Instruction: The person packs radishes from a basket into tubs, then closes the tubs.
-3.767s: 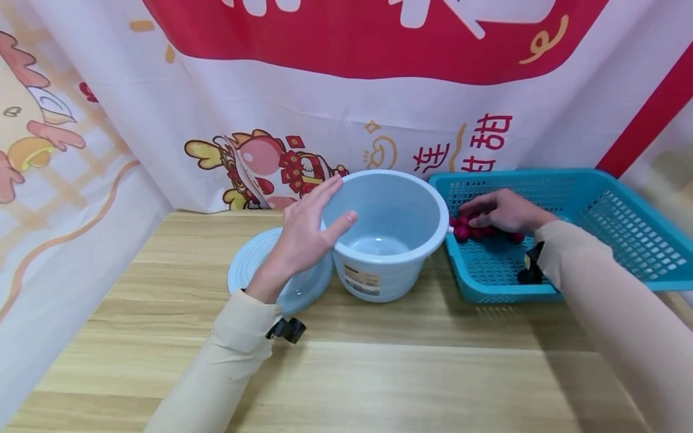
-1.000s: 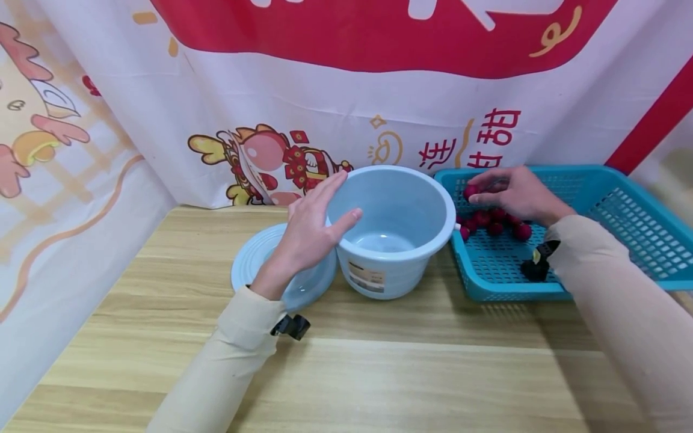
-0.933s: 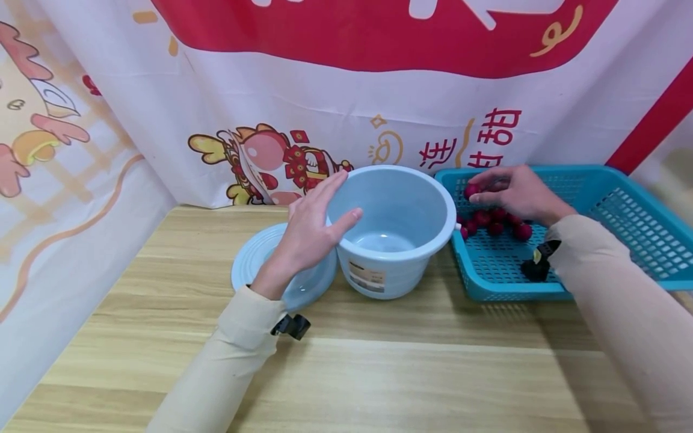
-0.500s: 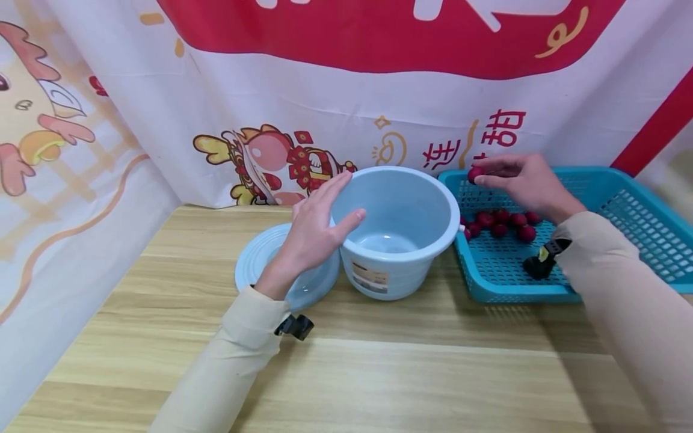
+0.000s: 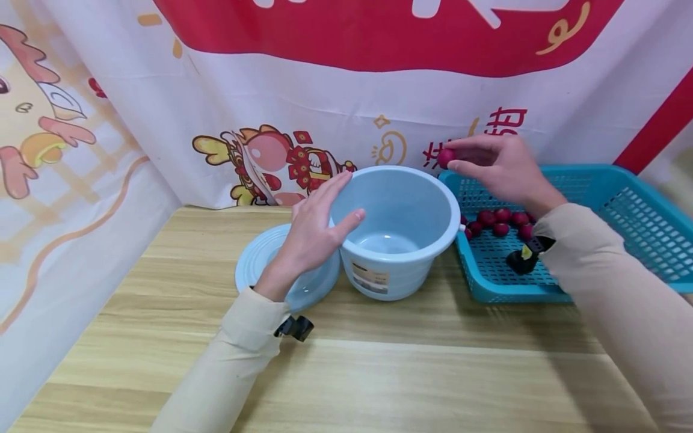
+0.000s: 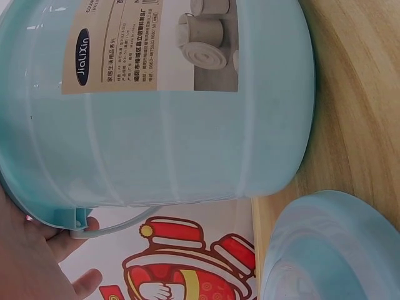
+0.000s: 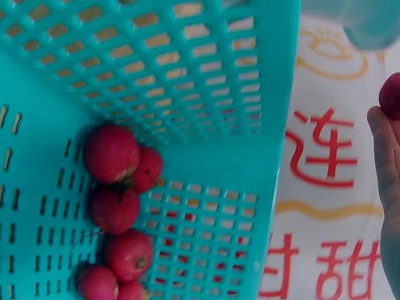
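A light blue bucket with a paper label stands mid-table. At its left rim rests my left hand, fingers straight and thumb spread toward the opening; the left wrist view shows this hand by the handle joint. My right hand pinches one round red radish between thumb and fingertips. It is raised over the back left corner of the turquoise basket, close to the bucket's right rim. Several more radishes lie in the basket's left end. The bucket's visible floor holds nothing.
A light blue lid lies left of the bucket, partly under my left forearm. The wooden table extends toward me. A printed cloth hangs right behind the bucket and basket.
My right hand picked a radish from the pile in the basket, lifted it, and moved left toward the bucket. My left hand has stayed at the bucket's rim.
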Action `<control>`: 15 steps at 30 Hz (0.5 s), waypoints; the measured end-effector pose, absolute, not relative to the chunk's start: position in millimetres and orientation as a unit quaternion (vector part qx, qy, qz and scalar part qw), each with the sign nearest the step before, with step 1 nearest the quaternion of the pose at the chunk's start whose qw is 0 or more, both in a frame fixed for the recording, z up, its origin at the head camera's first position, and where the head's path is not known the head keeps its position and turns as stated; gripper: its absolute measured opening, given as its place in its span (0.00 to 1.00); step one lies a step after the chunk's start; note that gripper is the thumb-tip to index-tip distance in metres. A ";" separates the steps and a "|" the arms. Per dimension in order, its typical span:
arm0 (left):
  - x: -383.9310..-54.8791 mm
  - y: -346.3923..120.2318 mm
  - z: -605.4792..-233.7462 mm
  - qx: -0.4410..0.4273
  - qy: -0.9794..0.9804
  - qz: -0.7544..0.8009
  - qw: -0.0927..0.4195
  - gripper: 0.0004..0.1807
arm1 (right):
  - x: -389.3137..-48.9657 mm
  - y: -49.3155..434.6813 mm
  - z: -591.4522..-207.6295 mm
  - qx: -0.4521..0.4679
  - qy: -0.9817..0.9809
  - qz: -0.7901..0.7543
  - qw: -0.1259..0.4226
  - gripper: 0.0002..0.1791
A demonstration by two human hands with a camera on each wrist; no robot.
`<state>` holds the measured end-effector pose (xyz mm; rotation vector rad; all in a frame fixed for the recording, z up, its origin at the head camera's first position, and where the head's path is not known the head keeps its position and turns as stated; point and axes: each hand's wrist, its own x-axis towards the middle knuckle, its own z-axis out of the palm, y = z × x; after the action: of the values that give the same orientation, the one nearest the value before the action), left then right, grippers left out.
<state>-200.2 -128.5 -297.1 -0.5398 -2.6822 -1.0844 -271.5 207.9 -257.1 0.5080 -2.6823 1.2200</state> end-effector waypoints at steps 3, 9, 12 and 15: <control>-199.9 -128.3 -296.9 -0.181 -0.907 -0.367 0.100 0.42 | -267.4 198.9 -252.5 0.200 -0.888 0.405 0.084 0.27; -198.9 -127.3 -296.6 -0.180 -0.907 -0.367 0.099 0.42 | -259.4 182.4 -248.4 0.234 -0.889 0.384 0.087 0.27; -198.4 -127.0 -296.8 -0.178 -0.907 -0.368 0.099 0.42 | -257.2 174.4 -248.7 0.258 -0.890 0.366 0.091 0.26; -198.5 -126.6 -296.8 -0.177 -0.907 -0.369 0.100 0.42 | -257.8 167.4 -251.0 0.289 -0.886 0.349 0.099 0.26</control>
<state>-198.5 -126.6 -296.8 -0.5229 -2.6816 -1.0907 -257.8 167.4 -251.0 0.8547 -2.6206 1.0321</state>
